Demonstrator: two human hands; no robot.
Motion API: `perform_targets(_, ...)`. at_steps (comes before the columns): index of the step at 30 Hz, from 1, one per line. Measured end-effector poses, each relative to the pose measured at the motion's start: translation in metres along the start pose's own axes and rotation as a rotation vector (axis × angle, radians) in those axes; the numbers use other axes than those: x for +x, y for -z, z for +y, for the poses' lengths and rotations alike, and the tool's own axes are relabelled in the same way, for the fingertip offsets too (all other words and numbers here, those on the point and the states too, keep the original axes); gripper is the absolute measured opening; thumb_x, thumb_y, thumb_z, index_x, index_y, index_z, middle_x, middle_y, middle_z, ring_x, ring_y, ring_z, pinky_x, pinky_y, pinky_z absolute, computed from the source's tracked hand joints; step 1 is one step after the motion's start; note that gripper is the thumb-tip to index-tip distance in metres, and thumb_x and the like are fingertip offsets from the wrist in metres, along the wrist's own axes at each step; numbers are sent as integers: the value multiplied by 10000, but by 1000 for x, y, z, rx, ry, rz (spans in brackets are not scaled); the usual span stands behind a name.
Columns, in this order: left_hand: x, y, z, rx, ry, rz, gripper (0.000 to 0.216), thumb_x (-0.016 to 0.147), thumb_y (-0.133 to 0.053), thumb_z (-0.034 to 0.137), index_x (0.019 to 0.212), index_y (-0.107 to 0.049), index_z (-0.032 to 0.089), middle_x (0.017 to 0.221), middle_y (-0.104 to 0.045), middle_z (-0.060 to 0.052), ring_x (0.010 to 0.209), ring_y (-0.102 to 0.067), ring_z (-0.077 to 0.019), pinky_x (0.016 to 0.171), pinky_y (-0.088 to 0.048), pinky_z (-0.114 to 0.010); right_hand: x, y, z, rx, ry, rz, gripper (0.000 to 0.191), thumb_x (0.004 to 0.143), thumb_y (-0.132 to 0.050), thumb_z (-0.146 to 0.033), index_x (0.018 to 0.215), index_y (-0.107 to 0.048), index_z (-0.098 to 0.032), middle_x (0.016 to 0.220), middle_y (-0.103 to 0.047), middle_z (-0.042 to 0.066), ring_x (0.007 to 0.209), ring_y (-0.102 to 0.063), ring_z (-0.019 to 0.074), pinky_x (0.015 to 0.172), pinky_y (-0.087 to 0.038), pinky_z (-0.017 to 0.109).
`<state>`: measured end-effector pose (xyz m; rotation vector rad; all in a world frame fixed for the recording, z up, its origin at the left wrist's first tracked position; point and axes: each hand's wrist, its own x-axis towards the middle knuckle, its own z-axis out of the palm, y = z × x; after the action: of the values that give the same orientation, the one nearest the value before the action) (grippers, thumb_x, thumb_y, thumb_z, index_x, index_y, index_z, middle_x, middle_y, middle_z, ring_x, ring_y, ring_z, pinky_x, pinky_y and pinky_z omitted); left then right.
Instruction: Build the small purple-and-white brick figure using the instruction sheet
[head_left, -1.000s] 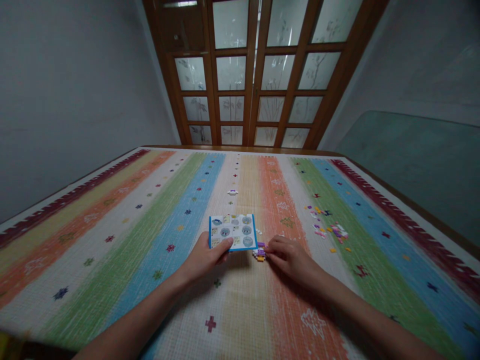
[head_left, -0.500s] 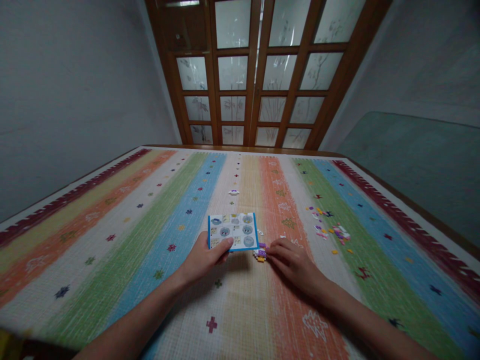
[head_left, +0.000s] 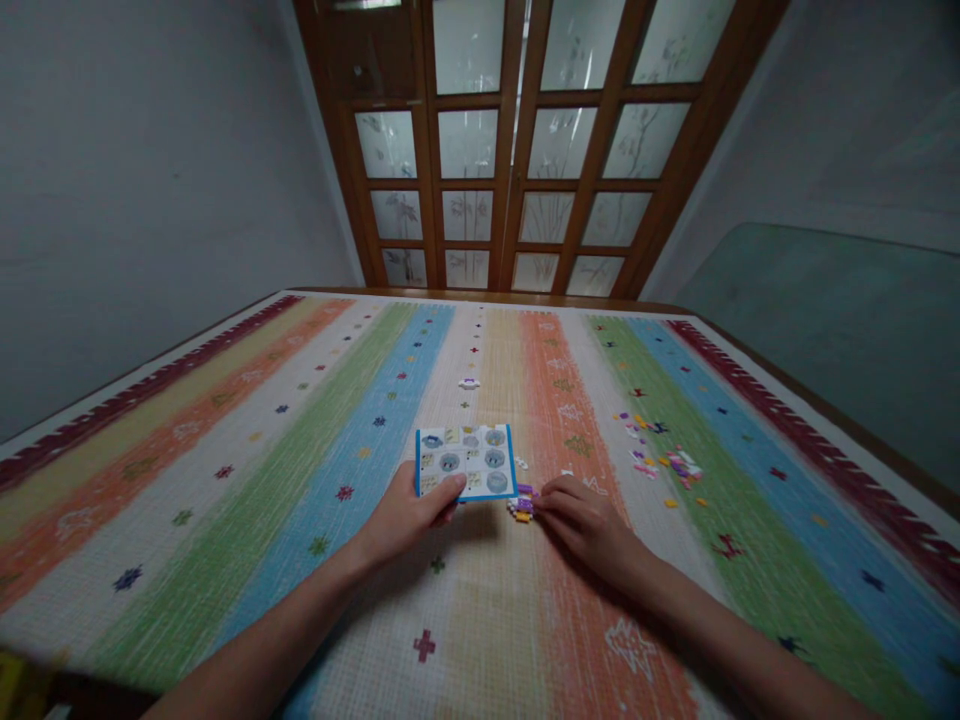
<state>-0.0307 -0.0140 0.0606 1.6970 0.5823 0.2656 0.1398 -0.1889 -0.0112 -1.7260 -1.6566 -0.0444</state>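
In my left hand [head_left: 420,505] is a blue-edged instruction card [head_left: 480,462] with printed building steps, pinched with the thumb on top and the fingers underneath. It is tilted up toward me. Just right of its lower corner lies a small assembly of toy bricks [head_left: 524,503] in purple, white and orange, partly hidden by the card. My right hand [head_left: 581,515] rests by the cloth with its fingers closed on the right edge of this assembly. Behind the card a few white pieces [head_left: 521,463] show.
A striped tablecloth [head_left: 277,480] covers the table. Loose bricks [head_left: 679,463] in pink, white, orange and purple are scattered at the right. A small white-and-purple brick piece [head_left: 469,383] sits farther back. Beyond the table stand wooden glass-paned doors [head_left: 502,185].
Both hands, the card and the brick assembly keep almost the same places. The whole view has shifted very slightly.
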Motion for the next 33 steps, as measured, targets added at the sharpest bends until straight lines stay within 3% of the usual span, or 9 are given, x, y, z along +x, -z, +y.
perform_targets(6, 3, 16, -22, 33, 144, 31, 267, 681, -583, 405, 599, -484, 171, 463, -471, 34, 423, -378, -86, 419, -262, -217, 5, 13, 9, 2, -123, 75, 175, 898, -486, -239, 894, -650, -178, 833, -667, 86, 770, -623, 187, 686, -512, 328)
perform_targets(10, 2, 27, -42, 104, 248, 0, 287, 692, -582, 405, 556, -478, 174, 441, -488, 22, 397, -370, -85, 406, -251, -219, 20, 17, 27, -24, -212, 2, 161, 874, -506, -221, 837, -656, -173, 819, -669, 84, 764, -616, 194, 697, -499, 345)
perform_targets(16, -2, 32, -53, 182, 299, -57, 376, 717, -551, 467, 505, -481, 164, 423, -470, 22, 363, -323, -66, 394, -222, -208, 44, 6, 39, -38, -224, -158, 97, 794, -587, -144, 817, -681, -145, 821, -658, 87, 772, -616, 188, 700, -483, 317)
perform_targets(20, -2, 37, -51, 282, 351, -110, 421, 716, -543, 516, 491, -501, 163, 401, -444, 28, 342, -318, -71, 371, -218, -207, 45, 0, 41, -42, -197, -199, 111, 793, -563, -112, 790, -671, -139, 804, -653, 82, 761, -613, 179, 702, -483, 309)
perform_targets(28, -10, 64, -30, 541, 354, -360, 523, 724, -523, 588, 392, -453, 190, 356, -418, 10, 345, -353, -98, 387, -255, -221, 41, -3, 45, -113, -89, -220, 217, 862, -444, -116, 784, -644, -147, 801, -629, 88, 747, -577, 167, 688, -464, 290)
perform_targets(33, -7, 70, -19, 639, 231, -313, 425, 698, -579, 498, 430, -481, 182, 389, -372, 39, 381, -305, -94, 399, -193, -228, 46, -6, 45, -141, -82, -257, 211, 856, -442, -105, 755, -621, -150, 788, -606, 79, 724, -549, 161, 666, -442, 278)
